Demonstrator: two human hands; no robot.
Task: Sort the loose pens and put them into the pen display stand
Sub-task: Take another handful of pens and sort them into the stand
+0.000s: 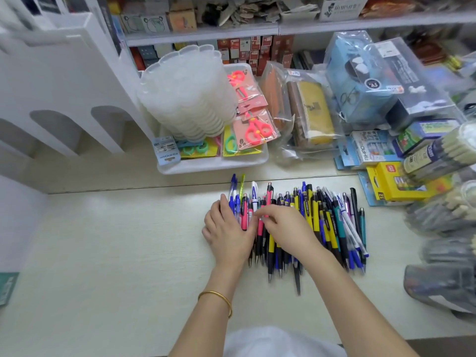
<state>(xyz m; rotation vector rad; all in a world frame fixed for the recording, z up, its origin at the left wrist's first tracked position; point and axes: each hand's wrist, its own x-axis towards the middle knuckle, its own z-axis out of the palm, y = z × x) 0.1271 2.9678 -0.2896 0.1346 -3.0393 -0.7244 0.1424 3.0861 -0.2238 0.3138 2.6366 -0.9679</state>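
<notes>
Right fingers [268, 214] are curled in a pinch on a pink pen [269, 198]; left fingers [226, 203] are laid nearly straight against the left edge of the pen pile [322, 222], low centre of frame on the table [116, 240]. One pen is best lifted clear while the rest are steadied, like colours kept together. Barrels under both palms are hidden; the display stand cannot be identified for certain.

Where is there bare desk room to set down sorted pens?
Bare desk left of the left hand, and in front of the pen pile. Crowded behind with the white tray, and right with packaged stationery.
</notes>
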